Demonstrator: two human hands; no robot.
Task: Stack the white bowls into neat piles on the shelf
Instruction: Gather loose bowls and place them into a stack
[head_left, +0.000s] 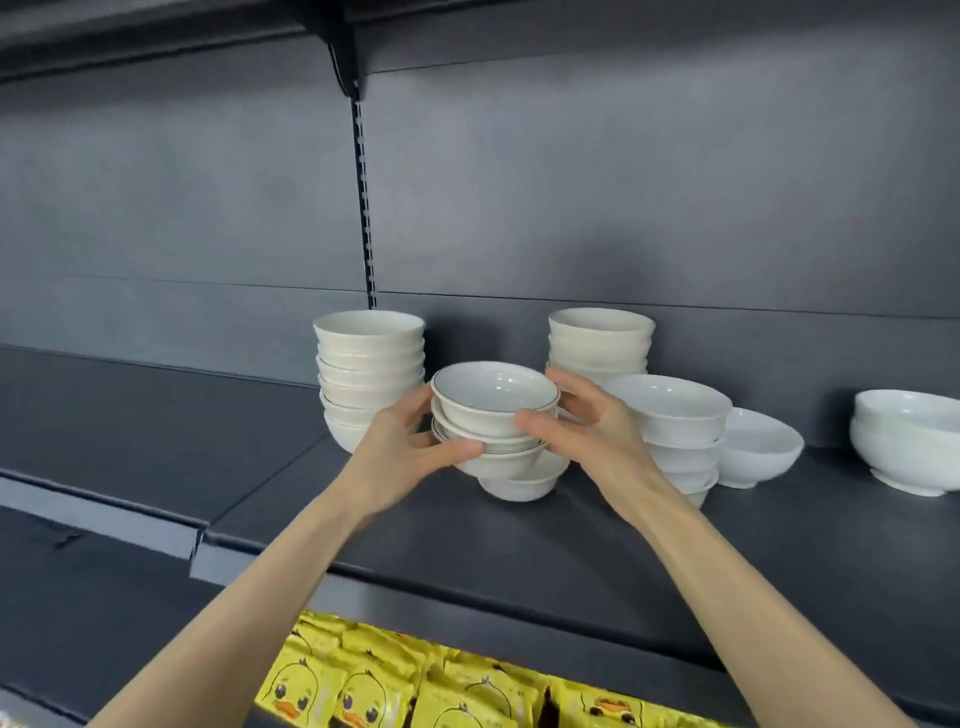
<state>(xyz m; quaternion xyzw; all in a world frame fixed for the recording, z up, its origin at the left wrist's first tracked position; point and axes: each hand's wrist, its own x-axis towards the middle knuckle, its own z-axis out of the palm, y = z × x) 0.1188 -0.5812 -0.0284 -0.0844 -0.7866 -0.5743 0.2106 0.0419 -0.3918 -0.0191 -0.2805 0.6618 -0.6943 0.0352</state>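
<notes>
A small pile of white bowls with thin dark rim lines stands at the middle of the dark shelf, resting on a plain white bowl. My left hand grips the pile's left side, thumb under the lower rim. On the right side, my right hand holds the pile with thumb and fingers curled round the top bowl. A tall pile of cream bowls stands behind on the left. Another tall pile is behind on the right.
To the right stand a shorter pile of white bowls, a tilted single bowl and a pair of nested larger bowls near the frame edge. Yellow duck-print packets fill the shelf below. A shelf bracket juts out overhead.
</notes>
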